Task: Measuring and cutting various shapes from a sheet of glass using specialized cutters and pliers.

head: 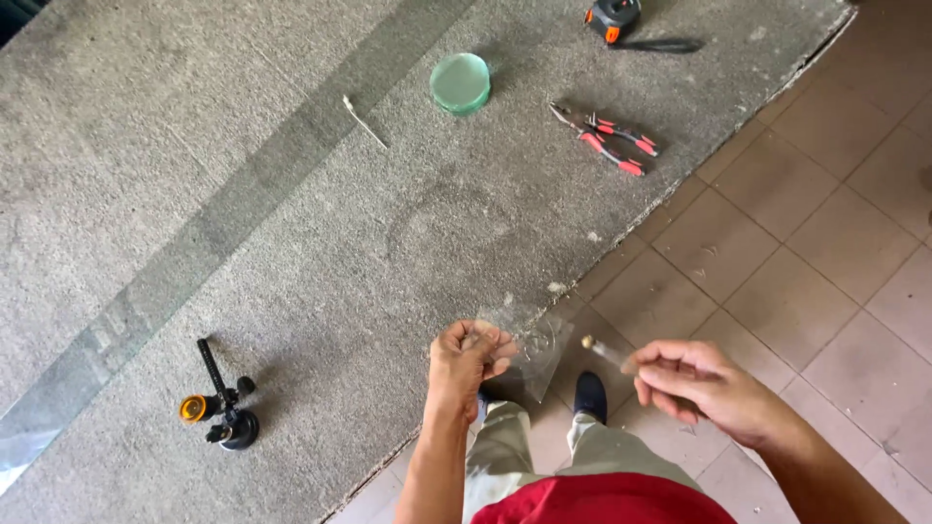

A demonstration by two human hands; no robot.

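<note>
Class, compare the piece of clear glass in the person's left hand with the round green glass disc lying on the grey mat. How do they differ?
The clear glass piece is irregular with angled edges; the green glass disc is round. The piece looks colourless and see-through; the disc is tinted green and looks thicker. The piece is held up at the mat's edge in the left hand; the disc lies flat on the grey mat, untouched. Both appear to be glass.

Grey carpeted worktable beside a brown tiled floor in daylight
</note>
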